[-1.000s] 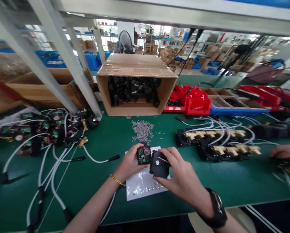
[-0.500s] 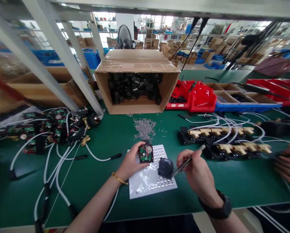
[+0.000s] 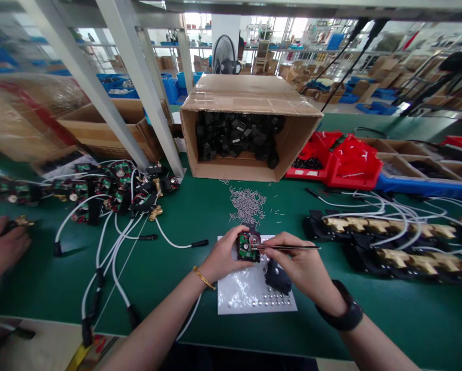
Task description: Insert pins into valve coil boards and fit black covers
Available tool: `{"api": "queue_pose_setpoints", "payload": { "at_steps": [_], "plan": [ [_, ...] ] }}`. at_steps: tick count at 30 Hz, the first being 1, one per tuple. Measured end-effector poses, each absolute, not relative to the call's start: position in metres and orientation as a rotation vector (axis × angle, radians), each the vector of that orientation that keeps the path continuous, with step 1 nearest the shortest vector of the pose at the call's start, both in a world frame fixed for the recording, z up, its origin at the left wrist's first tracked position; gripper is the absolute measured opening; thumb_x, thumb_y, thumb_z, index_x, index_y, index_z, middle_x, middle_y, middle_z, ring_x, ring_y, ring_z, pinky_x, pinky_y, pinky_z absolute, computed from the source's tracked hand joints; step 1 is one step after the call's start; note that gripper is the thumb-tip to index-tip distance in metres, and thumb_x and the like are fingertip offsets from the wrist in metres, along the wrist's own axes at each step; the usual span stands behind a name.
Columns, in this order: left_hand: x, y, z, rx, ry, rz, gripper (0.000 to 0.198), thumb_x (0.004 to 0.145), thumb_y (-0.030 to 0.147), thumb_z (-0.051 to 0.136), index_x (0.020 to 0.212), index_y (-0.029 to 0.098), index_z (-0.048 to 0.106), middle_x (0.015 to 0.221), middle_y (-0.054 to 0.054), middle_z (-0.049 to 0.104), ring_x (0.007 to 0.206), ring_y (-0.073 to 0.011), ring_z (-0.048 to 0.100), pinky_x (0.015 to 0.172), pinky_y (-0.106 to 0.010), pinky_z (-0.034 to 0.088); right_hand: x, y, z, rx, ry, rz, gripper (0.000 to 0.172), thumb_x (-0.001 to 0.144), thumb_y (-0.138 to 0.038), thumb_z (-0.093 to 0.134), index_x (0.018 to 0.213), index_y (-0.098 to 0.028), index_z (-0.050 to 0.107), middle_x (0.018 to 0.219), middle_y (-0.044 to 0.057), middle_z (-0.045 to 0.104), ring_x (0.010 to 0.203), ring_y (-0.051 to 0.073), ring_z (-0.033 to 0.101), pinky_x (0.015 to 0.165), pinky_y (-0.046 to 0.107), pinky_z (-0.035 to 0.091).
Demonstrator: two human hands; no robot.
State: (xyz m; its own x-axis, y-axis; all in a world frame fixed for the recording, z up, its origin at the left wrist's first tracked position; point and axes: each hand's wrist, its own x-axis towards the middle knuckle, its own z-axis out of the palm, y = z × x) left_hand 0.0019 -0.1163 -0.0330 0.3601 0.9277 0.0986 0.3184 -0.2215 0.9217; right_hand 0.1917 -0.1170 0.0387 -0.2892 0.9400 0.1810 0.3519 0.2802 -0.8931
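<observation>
Above the white perforated plate (image 3: 250, 293) on the green bench mat (image 3: 184, 257), the left hand (image 3: 225, 257) grips a small black module with an exposed green circuit board (image 3: 247, 246), fingers curled round its left edge. The right hand (image 3: 298, 265) pinches slim metal tweezers (image 3: 289, 248), tips touching the board's top face — judged best kept level, the module held steady, pressure light. A black plastic cover (image 3: 278, 276) lies on the plate under the right palm — whether touched is unclear.

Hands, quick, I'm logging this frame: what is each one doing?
Left hand: closed on the green circuit module.
Right hand: pinching the tweezers, tips at the module.
</observation>
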Motion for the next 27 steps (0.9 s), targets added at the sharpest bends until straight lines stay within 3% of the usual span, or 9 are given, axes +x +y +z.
{"api": "queue_pose_setpoints", "payload": {
  "at_steps": [21,27],
  "plan": [
    [0.0017,-0.116,-0.0344,1.764,1.087,0.876,0.076,0.057,0.028,0.08,0.122,0.025,0.04,0.124,-0.005,0.051,0.115,-0.0249,0.049,0.099,-0.041,0.039,0.1839,-0.1161,0.0417,-1.188,-2.0,0.853,0.008,0.081,-0.022,0.058,0.077,-0.019,0.064,0.072,0.002,0.067,0.067,0.015,0.063,0.059,0.024,0.049],
    [-0.0002,-0.1141,-0.033,1.703,1.083,0.863,0.075,0.059,0.031,0.079,0.123,0.024,0.04,0.123,-0.008,0.052,0.115,-0.0268,0.05,0.098,-0.044,0.04,0.1908,-0.1184,0.04,-1.169,-1.898,0.854,0.012,0.085,-0.027,0.056,0.086,-0.019,0.065,0.079,0.005,0.068,0.073,0.017,0.064,0.063,0.026,0.051]
  ]
}}
